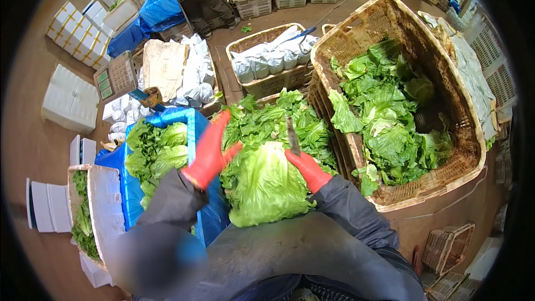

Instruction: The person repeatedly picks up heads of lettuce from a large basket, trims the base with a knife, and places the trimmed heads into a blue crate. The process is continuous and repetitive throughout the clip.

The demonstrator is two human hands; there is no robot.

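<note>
A large head of green leaf lettuce [269, 188] lies before me against my dark apron, its pale stem end pointing away. My right hand [307, 169], in a red glove, is at the lettuce's right side and grips a knife [292, 136], its stained blade pointing up and away. Raised to the left of the lettuce, my left hand [211, 150], also red-gloved, is slightly blurred with its fingers apart and nothing in it. Beyond the head, more leafy lettuce [276, 119] is heaped, hiding most of whatever holds it.
At right stands a big dirty plastic crate [464, 133] with loose leaves. A blue-lined container [196, 133] at left holds lettuce heads, beside a foam box [102, 200] of greens. Ahead are a crate of white bags [267, 60], a scale [115, 77] and a standing person [200, 0].
</note>
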